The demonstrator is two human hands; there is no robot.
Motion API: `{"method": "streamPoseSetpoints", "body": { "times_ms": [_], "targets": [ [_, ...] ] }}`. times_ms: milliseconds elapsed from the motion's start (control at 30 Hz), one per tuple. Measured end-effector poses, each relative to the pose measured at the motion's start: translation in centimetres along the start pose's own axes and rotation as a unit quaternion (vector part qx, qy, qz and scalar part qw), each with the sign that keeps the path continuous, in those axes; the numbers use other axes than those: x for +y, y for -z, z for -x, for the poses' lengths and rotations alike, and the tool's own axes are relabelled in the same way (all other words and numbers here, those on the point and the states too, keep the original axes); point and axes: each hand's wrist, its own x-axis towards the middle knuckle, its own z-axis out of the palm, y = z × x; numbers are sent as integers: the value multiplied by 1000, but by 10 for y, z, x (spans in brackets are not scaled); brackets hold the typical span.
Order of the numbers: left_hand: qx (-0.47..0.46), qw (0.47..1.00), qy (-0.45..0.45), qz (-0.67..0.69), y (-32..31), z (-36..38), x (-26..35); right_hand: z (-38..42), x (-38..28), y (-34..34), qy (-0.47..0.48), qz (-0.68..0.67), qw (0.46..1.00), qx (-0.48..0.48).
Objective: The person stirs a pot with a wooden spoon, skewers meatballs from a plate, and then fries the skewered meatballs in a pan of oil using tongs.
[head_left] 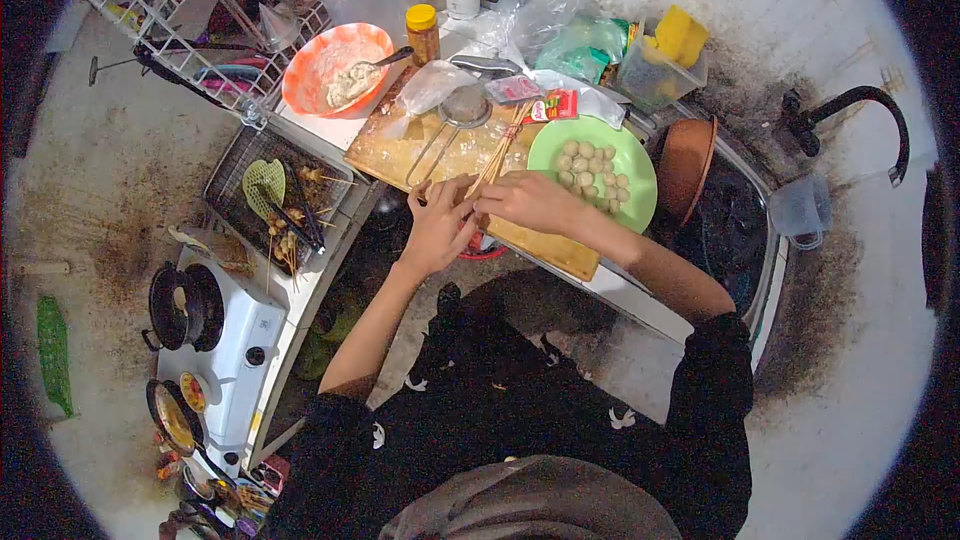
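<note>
My left hand [437, 228] and my right hand [530, 202] meet at the front edge of the wooden board [385, 145]. The fingers of both are bent and pinched close together; whatever is between them is too small or hidden to make out. A bundle of thin wooden skewers [506, 145] lies on the board, its lower end reaching my right fingers. Left of the skewers rests a small metal strainer [465, 108]. Under my right forearm's far side is a green plate [642, 180] bearing several round pale balls [588, 162].
An orange bowl [300, 75] of white dough with a spoon stands behind the board, near a yellow-capped jar [423, 35]. At left are a wire tray [225, 175] with skewered food and a stove [240, 340]. A sink with a black faucet [860, 100] lies right.
</note>
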Motion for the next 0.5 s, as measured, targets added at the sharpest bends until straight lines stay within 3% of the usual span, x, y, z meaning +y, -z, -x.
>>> {"method": "streamPoseSetpoints", "body": {
  "times_ms": [133,367,433,500],
  "targets": [
    [-43,999,2,-3,5,0,1,6,-16,0,-4,-4,998,67],
    [-56,998,4,-9,6,-3,1,17,-65,29,-37,-63,997,-22],
    [-47,999,7,-17,6,-3,4,23,-76,31,35,-83,990,108],
    [-48,998,18,-46,9,-4,10,30,-87,42,29,-90,988,123]
  ]
}}
